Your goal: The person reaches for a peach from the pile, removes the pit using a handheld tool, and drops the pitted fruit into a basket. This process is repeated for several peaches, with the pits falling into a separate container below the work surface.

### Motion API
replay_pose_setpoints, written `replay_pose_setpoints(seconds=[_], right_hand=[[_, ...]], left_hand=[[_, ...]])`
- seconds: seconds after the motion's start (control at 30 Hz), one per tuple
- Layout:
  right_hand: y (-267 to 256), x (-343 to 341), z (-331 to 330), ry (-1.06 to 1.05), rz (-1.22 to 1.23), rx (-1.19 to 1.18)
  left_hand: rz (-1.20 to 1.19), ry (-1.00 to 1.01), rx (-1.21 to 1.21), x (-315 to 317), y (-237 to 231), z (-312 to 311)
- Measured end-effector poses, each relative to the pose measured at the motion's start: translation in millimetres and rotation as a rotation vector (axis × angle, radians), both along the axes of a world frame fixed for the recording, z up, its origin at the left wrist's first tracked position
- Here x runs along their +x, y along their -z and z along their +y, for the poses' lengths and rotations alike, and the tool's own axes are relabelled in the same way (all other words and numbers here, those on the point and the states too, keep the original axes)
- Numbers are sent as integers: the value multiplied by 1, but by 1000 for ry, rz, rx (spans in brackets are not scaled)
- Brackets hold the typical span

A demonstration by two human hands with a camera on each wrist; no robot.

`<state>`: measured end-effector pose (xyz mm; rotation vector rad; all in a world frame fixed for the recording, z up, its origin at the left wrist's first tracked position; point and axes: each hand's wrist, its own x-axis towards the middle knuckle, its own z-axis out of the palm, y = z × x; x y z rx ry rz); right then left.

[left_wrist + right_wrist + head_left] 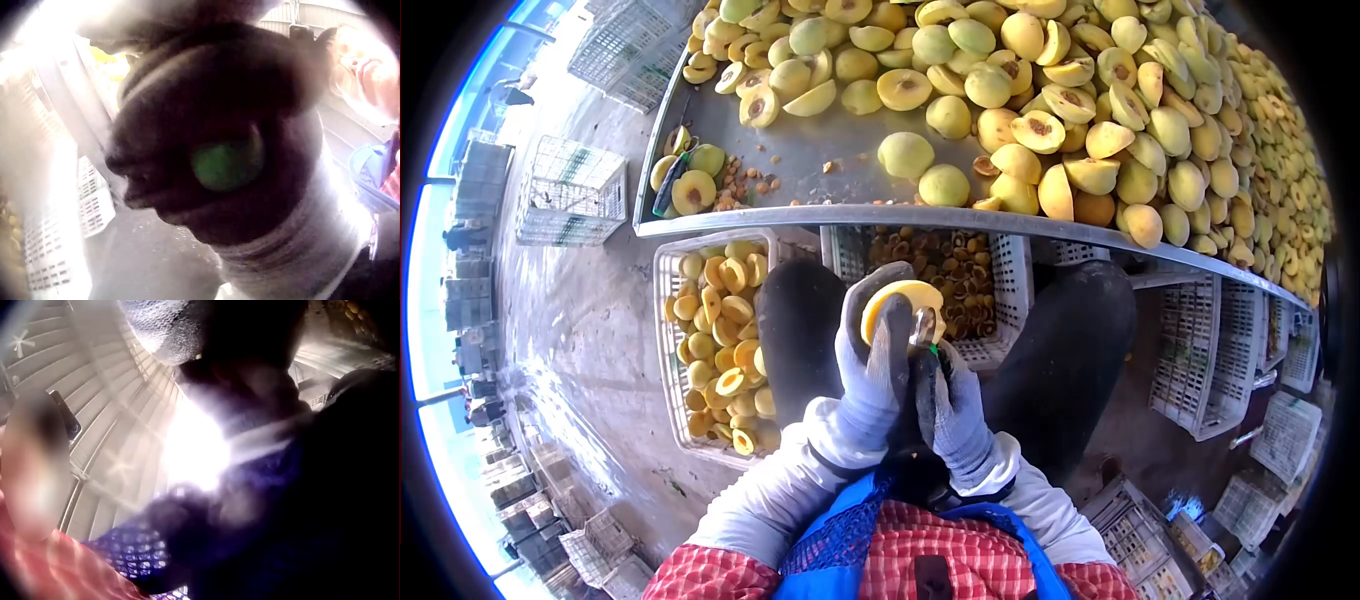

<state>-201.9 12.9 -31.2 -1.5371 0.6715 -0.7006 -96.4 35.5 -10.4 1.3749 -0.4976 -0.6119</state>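
In the head view my gloved left hand grips a yellow fruit half above my lap, its thumb across the fruit. My gloved right hand, just beside it, is curled round a small tool with a metal end and some green on it; the metal touches the fruit's right side. The left wrist view shows the dark left hand with a green rounded surface in the palm area. The right wrist view is mostly dark, with part of a glove at the top.
Halved fruit is heaped on a metal table ahead. Below its edge stand a crate of fruit halves at left and a crate of brown pieces between my knees. A green-handled tool lies at the table's left corner.
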Motion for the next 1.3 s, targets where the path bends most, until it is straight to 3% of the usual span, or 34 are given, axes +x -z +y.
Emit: replay_pose_setpoints(seconds=[0.13,0.23,0.43,0.5,0.6,0.67,0.7,0.77,0.8,0.87,0.9,1.0,1.03,1.13,1.3], right_hand=[[-3,4,-1,42,28,-133],[4,3,-1,65,-7,-560],[22,-12,4,-68,-83,-494],[21,-24,17,-129,91,-351],[14,-28,12,-334,394,259],[12,-25,9,-397,460,609],[14,-24,9,-383,423,681],[16,-18,12,-278,-195,1353],[13,-13,13,-236,-446,1673],[-1,-4,12,-113,-288,1735],[9,-8,12,-264,-332,1714],[20,-16,12,-526,-512,1703],[20,-17,12,-587,-534,1697],[9,-12,14,-639,-475,1719],[12,1,18,-742,-487,1899]], left_hand=[[-14,-15,33,-5,-14,2],[-88,-8,-6,-3,-11,5],[105,201,45,6,-14,9],[82,299,42,11,-10,9],[-23,404,25,24,-5,11],[-283,423,39,33,8,14],[-462,424,88,36,9,14],[-761,410,113,42,15,13],[-771,432,140,43,16,15],[-795,479,195,45,16,18],[-819,496,199,45,14,19],[-304,418,86,34,32,22],[215,460,49,27,34,28],[412,479,-13,24,27,35],[548,239,28,20,17,46]])
